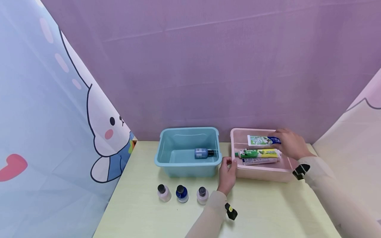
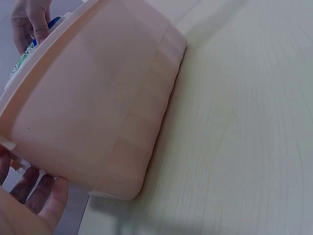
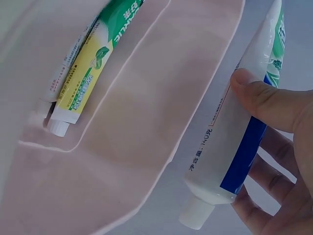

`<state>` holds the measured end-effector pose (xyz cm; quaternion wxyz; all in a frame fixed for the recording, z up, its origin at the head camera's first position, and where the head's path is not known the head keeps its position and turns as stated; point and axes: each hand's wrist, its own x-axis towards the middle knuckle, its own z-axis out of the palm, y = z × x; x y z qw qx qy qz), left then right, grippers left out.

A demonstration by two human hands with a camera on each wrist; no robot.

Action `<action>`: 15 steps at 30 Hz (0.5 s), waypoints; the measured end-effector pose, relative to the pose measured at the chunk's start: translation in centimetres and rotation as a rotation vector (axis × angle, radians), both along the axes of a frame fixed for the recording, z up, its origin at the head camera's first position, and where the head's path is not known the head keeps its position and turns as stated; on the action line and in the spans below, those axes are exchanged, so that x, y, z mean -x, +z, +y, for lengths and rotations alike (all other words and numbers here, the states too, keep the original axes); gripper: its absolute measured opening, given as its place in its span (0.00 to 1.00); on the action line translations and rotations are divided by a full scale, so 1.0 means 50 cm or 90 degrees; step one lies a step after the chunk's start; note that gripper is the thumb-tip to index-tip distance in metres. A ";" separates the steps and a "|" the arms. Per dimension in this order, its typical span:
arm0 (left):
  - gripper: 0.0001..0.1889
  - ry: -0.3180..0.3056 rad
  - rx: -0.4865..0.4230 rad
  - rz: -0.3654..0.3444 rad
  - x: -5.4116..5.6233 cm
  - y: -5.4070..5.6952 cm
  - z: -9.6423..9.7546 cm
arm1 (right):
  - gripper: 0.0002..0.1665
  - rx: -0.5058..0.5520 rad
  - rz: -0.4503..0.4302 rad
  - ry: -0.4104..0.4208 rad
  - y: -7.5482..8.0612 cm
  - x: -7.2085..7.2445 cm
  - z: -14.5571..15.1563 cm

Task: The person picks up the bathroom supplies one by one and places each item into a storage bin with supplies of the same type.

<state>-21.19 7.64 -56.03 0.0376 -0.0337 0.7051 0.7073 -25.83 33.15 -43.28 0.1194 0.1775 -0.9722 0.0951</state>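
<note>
In the head view my right hand (image 1: 291, 144) is over the right part of the pink bin (image 1: 259, 173). It holds a white, green and blue toothpaste tube (image 1: 258, 140) between thumb and fingers. In the right wrist view this tube (image 3: 222, 142) hangs with its white cap down, above the bin's rim. Inside the bin lie a green and yellow toothpaste tube (image 1: 259, 153) and a pale tube (image 1: 260, 161) side by side. My left hand (image 1: 227, 177) grips the bin's near left corner at the rim; in the left wrist view its fingers (image 2: 56, 200) touch the end wall.
A blue bin (image 1: 190, 170) stands left of the pink one, with a blue bottle (image 1: 201, 153) lying in it. Before it stand a pale pink bottle (image 1: 164, 195), a dark blue bottle (image 1: 182, 195) and a pale bottle (image 1: 202, 196). A purple curtain (image 1: 208, 66) hangs behind.
</note>
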 end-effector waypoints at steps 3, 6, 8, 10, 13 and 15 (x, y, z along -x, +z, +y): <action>0.13 -0.002 0.000 0.002 0.000 -0.001 0.000 | 0.26 -0.002 -0.031 -0.016 0.001 0.011 0.000; 0.13 -0.002 0.000 0.003 0.000 -0.001 0.000 | 0.26 -0.009 -0.059 -0.031 -0.002 0.022 0.000; 0.12 -0.001 -0.001 0.001 0.000 -0.001 0.000 | 0.26 -0.014 -0.073 -0.036 -0.005 0.030 -0.001; 0.11 0.000 -0.001 0.001 0.001 -0.001 0.001 | 0.26 -0.020 -0.082 -0.039 -0.009 0.037 -0.002; 0.12 0.001 0.000 0.002 0.001 -0.002 0.001 | 0.26 -0.027 -0.090 -0.041 -0.016 0.047 -0.005; 0.13 0.001 0.000 0.005 0.002 -0.002 0.002 | 0.25 -0.031 -0.092 -0.040 -0.020 0.052 -0.006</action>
